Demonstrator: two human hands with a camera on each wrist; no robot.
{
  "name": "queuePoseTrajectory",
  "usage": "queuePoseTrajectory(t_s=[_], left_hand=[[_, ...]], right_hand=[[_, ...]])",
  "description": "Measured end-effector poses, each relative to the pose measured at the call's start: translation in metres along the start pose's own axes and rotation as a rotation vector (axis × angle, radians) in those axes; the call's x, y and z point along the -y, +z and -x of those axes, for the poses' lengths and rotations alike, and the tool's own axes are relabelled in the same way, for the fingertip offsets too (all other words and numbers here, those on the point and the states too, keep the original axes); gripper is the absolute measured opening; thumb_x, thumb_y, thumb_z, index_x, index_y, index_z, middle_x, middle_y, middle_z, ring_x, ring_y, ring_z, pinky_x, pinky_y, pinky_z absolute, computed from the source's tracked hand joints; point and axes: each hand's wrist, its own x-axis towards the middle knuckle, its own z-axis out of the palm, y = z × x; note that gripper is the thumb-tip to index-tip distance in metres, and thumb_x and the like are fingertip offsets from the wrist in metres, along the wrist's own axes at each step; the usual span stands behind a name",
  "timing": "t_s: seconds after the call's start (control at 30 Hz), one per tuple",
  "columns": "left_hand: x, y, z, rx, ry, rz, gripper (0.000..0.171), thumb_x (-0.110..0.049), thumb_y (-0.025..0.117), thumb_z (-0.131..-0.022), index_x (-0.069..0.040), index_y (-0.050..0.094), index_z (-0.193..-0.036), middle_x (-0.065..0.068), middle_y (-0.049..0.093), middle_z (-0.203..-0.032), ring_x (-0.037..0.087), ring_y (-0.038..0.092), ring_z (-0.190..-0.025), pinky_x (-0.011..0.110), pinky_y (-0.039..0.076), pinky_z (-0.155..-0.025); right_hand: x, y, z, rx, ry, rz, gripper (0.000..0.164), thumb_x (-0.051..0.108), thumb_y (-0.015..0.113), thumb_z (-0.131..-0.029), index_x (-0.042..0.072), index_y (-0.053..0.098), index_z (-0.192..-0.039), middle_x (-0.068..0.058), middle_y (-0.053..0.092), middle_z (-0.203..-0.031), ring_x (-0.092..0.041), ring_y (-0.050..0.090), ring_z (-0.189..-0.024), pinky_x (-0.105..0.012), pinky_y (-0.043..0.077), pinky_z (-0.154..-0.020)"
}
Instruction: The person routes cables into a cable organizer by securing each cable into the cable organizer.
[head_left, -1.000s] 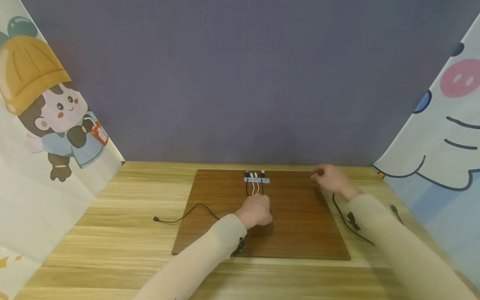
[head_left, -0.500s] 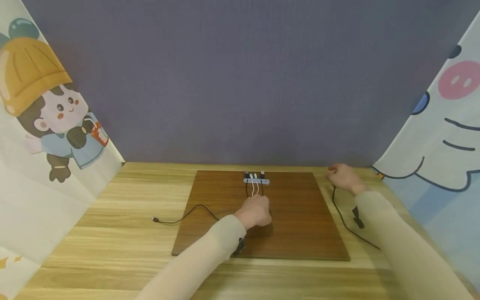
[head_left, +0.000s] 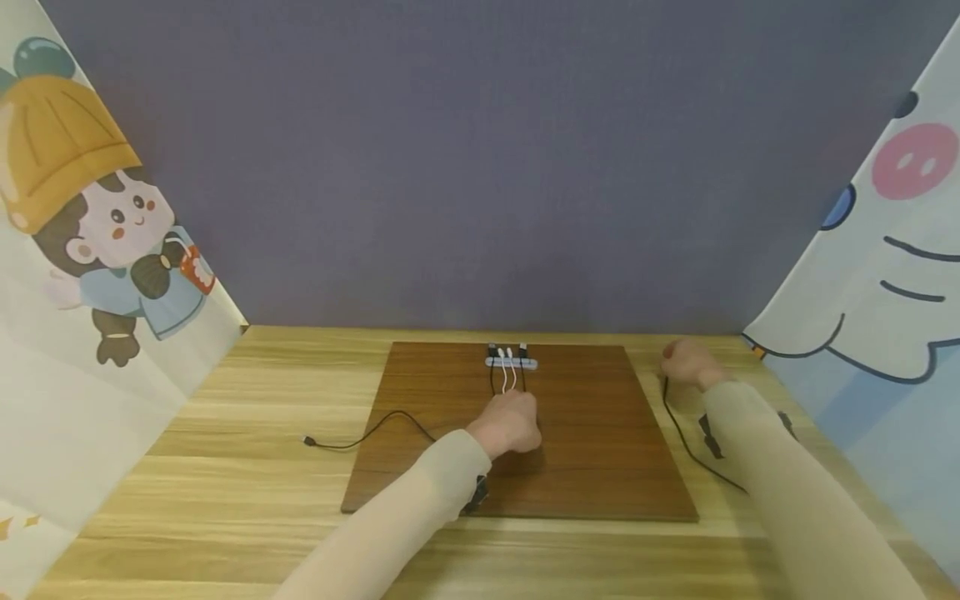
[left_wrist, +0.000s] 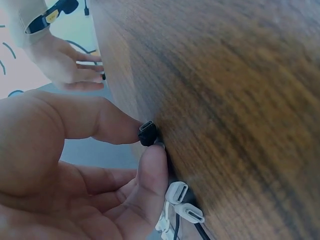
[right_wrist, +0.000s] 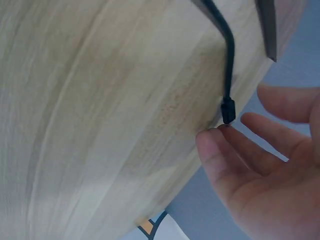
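Note:
In the head view my left hand [head_left: 507, 423] is low over the brown board [head_left: 600, 417]. Its thumb and a finger pinch a black USB-C plug [left_wrist: 147, 133], seen end-on in the left wrist view. White cable plugs [left_wrist: 190, 212] lie close by those fingers. Beyond the board's right edge, my right hand [head_left: 690, 364] is at the far end of a black cable [head_left: 678, 429]. In the right wrist view its fingertips are right at that cable's small black plug [right_wrist: 228, 110], with the thumb held apart from it.
A pale cable holder [head_left: 512, 363] on the board's back edge carries black and white cables. Another black cable [head_left: 356, 444] runs out left onto the wooden table [head_left: 225, 467]. A dark tie-like piece [head_left: 711, 437] lies near the right forearm. A grey panel [head_left: 480, 167] stands behind.
My right hand has moved right, from over the board's back right corner to the black cable's end on the table. The left hand stays in place.

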Motion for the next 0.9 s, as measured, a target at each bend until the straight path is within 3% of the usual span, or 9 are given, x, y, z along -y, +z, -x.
queuePoseTrajectory(t_s=[0.2, 0.33, 0.5, 0.77, 0.9], left_hand=[[0.0, 0.0, 0.001, -0.007, -0.005, 0.006, 0.012, -0.005, 0.072, -0.08, -0.01, 0.062, -0.074, 0.002, 0.06, -0.078, 0.017, 0.055, -0.07, 0.029, 0.047, -0.061], [-0.001, 0.001, 0.002, -0.012, -0.009, 0.002, 0.012, -0.006, 0.073, -0.081, -0.009, 0.062, -0.075, 0.002, 0.059, -0.079, 0.017, 0.055, -0.07, 0.029, 0.047, -0.062], [0.0, 0.001, 0.003, -0.013, -0.019, 0.028, 0.012, -0.006, 0.073, -0.081, -0.008, 0.062, -0.076, 0.003, 0.059, -0.077, 0.017, 0.055, -0.067, 0.029, 0.047, -0.058], [0.003, 0.001, 0.002, -0.013, -0.022, 0.152, 0.02, 0.0, 0.069, -0.082, -0.01, 0.057, -0.069, 0.003, 0.056, -0.067, 0.015, 0.049, -0.053, 0.028, 0.043, -0.047], [0.004, 0.0, 0.0, -0.03, -0.022, 0.155, 0.023, -0.001, 0.069, -0.081, -0.011, 0.055, -0.066, 0.003, 0.054, -0.065, 0.015, 0.048, -0.053, 0.028, 0.042, -0.047]], right_hand=[[-0.006, 0.007, -0.005, -0.038, 0.007, 0.027, 0.04, 0.009, 0.061, -0.085, -0.019, 0.058, -0.114, -0.039, 0.059, -0.117, -0.056, 0.057, -0.108, -0.061, 0.05, -0.089], [-0.008, 0.011, -0.006, -0.048, 0.019, 0.0, 0.04, 0.005, 0.061, -0.081, -0.017, 0.059, -0.115, -0.038, 0.06, -0.117, -0.056, 0.057, -0.109, -0.06, 0.051, -0.089], [-0.004, 0.008, -0.004, -0.059, 0.039, -0.095, 0.043, 0.006, 0.064, -0.082, -0.017, 0.056, -0.118, -0.036, 0.06, -0.116, -0.054, 0.057, -0.107, -0.059, 0.051, -0.088], [0.008, 0.001, -0.003, -0.079, -0.024, -0.17, 0.032, 0.005, 0.065, -0.084, -0.013, 0.063, -0.11, -0.019, 0.068, -0.093, -0.032, 0.064, -0.086, -0.044, 0.053, -0.075], [0.017, -0.002, 0.0, -0.06, -0.047, -0.233, 0.031, 0.004, 0.064, -0.088, -0.013, 0.062, -0.114, -0.017, 0.069, -0.094, -0.028, 0.065, -0.085, -0.04, 0.054, -0.074]])
